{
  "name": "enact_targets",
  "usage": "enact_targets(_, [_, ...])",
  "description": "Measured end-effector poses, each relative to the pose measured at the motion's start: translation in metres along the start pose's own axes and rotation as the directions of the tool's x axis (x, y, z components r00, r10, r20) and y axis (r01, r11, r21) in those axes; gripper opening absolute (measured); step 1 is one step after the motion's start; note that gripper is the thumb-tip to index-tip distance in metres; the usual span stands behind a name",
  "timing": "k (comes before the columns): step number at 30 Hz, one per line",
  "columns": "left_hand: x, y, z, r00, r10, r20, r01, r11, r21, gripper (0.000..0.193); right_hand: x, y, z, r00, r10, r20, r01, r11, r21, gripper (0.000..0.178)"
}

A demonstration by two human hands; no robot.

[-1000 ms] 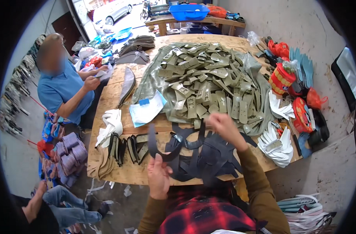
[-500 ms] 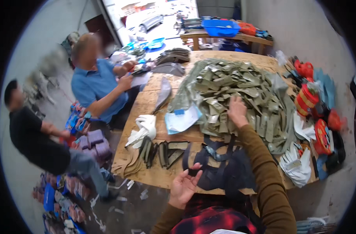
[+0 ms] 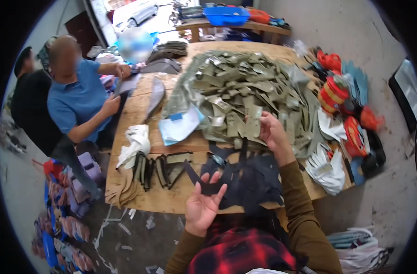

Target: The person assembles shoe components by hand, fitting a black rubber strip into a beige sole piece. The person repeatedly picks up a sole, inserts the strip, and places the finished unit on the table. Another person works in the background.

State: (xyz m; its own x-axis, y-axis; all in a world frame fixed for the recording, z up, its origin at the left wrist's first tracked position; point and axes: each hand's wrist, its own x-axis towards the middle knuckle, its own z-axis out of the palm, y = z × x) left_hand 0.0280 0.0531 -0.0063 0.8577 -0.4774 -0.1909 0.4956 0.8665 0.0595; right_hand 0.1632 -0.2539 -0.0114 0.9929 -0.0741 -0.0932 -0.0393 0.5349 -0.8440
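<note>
Left forearm (image 3: 185,246): brown-sleeved, rising from lower edge, only short length in view. Left hand (image 3: 202,211): bare, near body, palm up, fingers (image 3: 220,195) spread and part curled, thumb (image 3: 196,191) raised, loose hold. Right forearm (image 3: 301,205): brown-sleeved, longer in view, slanting forward and leftward. Right hand (image 3: 276,137): bare, farther forward, fingertips bent in pinch.

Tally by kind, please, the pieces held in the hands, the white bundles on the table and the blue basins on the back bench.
Dark piece, left hand: 1
Olive piece, right hand: 1
White bundles: 3
Blue basin: 1
Total: 6
</note>
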Motion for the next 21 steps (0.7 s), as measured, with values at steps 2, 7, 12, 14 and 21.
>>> enact_targets(2, [0.009, -0.008, -0.002, 1.0, 0.014, -0.001, -0.014, 1.0, -0.005, 0.036, -0.051, -0.007, 0.021, 0.995, 0.065, 0.069, -0.075, 0.986, 0.149, 0.039])
enact_targets(7, [0.031, -0.036, 0.006, 1.0, -0.001, -0.012, 0.002, 0.997, 0.077, 0.036, -0.155, 0.002, 0.075, 0.995, 0.095, 0.022, -0.097, 0.949, 0.302, 0.043])
enact_targets(12, [0.029, -0.053, 0.003, 0.997, -0.082, -0.006, 0.082, 0.994, 0.075, 0.036, -0.203, 0.047, 0.085, 0.988, -0.148, -0.038, 0.147, 0.989, -0.032, 0.043])
enact_targets(14, [0.03, -0.058, 0.007, 0.996, -0.066, -0.061, 0.073, 0.99, 0.117, 0.036, -0.214, 0.057, 0.076, 0.972, -0.233, -0.001, 0.226, 0.943, -0.246, 0.046])
enact_targets(21, [0.024, -0.071, 0.013, 0.988, -0.149, -0.025, 0.152, 0.977, 0.152, 0.039, -0.216, 0.025, 0.068, 0.997, 0.08, 0.011, -0.077, 0.985, -0.153, 0.034])
